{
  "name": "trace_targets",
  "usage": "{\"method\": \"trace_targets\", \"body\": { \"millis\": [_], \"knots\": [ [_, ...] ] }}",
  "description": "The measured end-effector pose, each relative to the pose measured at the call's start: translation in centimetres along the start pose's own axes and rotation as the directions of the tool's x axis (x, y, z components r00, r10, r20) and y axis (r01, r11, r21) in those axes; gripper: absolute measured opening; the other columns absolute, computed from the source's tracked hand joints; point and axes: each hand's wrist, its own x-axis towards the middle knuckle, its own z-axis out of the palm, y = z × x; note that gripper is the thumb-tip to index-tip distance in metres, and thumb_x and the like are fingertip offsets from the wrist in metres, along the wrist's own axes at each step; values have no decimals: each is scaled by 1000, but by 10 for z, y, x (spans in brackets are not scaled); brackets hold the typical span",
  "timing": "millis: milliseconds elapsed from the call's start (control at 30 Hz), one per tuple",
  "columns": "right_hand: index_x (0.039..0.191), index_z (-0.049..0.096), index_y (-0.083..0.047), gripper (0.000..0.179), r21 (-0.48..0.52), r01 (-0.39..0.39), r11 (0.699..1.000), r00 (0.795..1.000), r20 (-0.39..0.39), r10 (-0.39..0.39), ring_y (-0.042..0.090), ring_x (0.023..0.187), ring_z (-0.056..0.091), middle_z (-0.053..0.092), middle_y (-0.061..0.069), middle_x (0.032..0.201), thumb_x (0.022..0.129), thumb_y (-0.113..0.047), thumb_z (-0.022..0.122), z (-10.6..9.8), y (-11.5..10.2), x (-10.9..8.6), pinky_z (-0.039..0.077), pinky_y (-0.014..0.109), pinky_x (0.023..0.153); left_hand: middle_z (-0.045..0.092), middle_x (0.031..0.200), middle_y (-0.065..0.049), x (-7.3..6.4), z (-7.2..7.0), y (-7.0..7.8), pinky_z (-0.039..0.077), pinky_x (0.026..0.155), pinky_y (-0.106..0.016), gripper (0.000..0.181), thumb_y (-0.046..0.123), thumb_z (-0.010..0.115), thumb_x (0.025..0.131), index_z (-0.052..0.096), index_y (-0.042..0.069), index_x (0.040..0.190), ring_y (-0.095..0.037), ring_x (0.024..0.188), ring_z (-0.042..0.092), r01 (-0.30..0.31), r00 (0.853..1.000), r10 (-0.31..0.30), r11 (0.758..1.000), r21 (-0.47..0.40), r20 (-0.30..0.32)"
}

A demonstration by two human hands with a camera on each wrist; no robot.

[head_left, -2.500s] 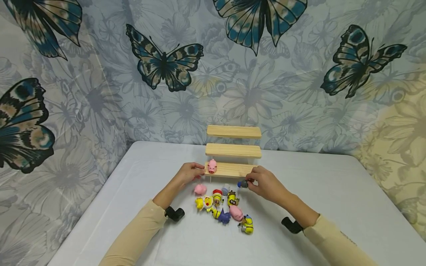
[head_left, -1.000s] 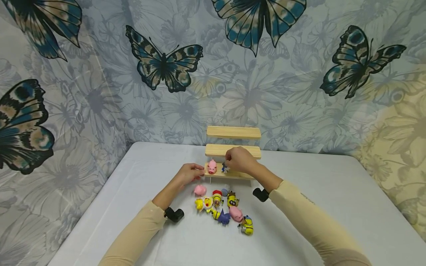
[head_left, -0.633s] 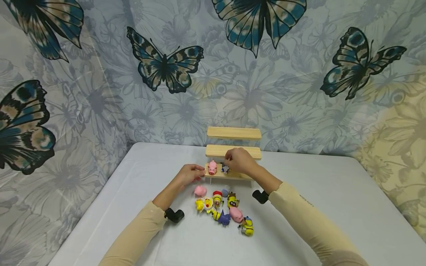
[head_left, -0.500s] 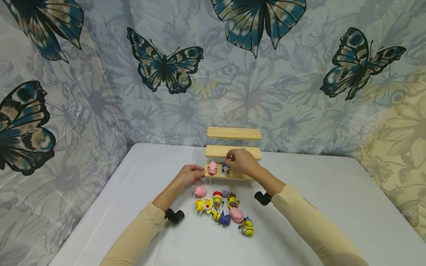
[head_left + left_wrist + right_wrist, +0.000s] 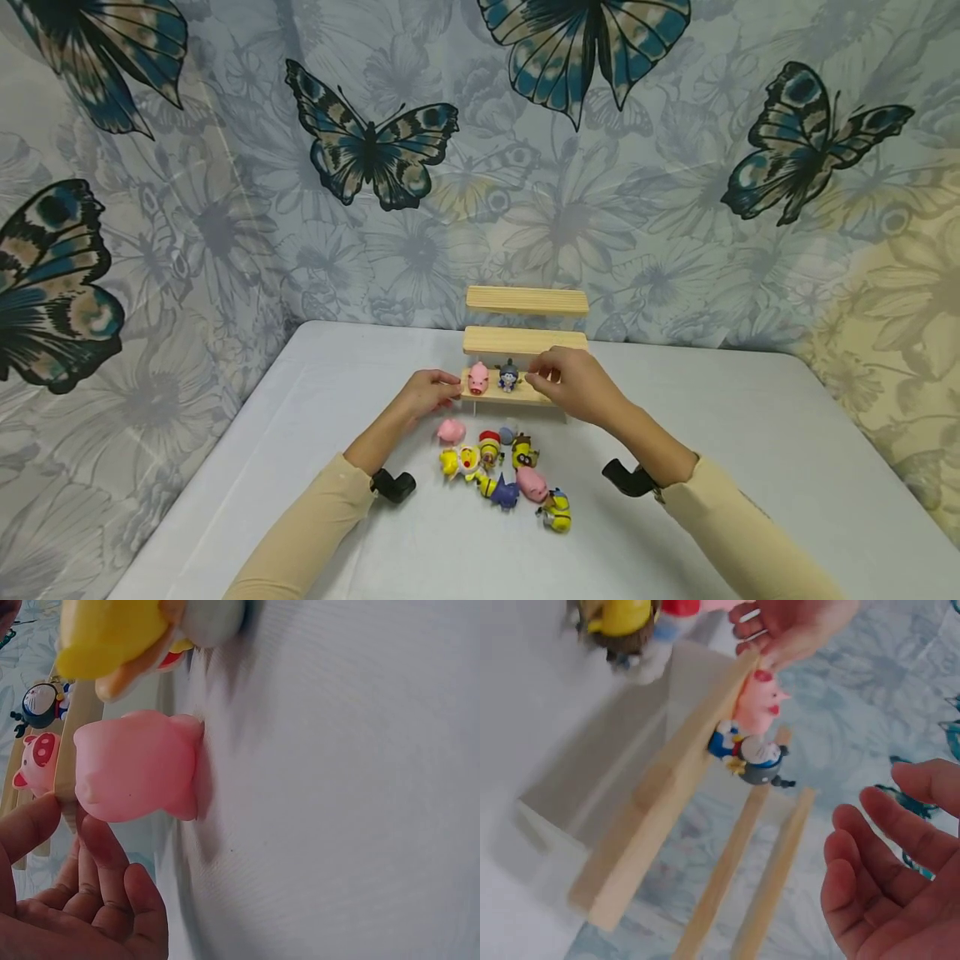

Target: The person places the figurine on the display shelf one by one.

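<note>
A three-tier wooden display stand (image 5: pixel 525 339) stands at the back of the table. On its lowest board (image 5: pixel 664 802) a pink pig figurine (image 5: pixel 478 378) sits at the left end, with a small figurine in a dark grey hat and blue clothes (image 5: pixel 508 377) upright beside it. My left hand (image 5: pixel 429 392) pinches the left end of that board between thumb and fingers, as the left wrist view shows. Just right of the grey-hatted figurine is my right hand (image 5: pixel 573 382), its fingers (image 5: pixel 900 825) relaxed and holding nothing.
Several figurines lie in front of the stand: a pink pig (image 5: pixel 452 431), a yellow one with a white ruff (image 5: pixel 459 460), a red-hatted one (image 5: pixel 490 447), a purple-and-yellow one (image 5: pixel 499 490), another pink pig (image 5: pixel 532 484) and a yellow minion (image 5: pixel 557 511). Patterned cloth hangs behind the table (image 5: pixel 300 533).
My right hand carried the grey-hatted figurine from the table front onto the lowest board, let it go and drew back to the right. My left hand stayed at the board's end.
</note>
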Motion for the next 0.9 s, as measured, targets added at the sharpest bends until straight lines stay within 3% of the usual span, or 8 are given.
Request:
{"method": "trace_targets", "body": {
  "millis": [300,900],
  "knots": [
    [94,73,-8,11,54,-17,998,985,173,7,6,70,50,63,-5,79,92,-17,66,4,9,-33,44,23,61,73,97,-10,2,0,0,44,65,-24,28,20,64,93,67,3,115,-12,73,61,-6,1000,6,1000,7,-6],
    [95,72,-5,23,21,-134,991,947,296,122,4,63,48,59,-9,72,83,-24,76,27,7,-76,41,21,57,73,94,-10,3,-1,-3,45,65,-25,27,17,64,92,66,2,115,-14,73,62,-13,1000,13,1000,-3,12]
  ]
}}
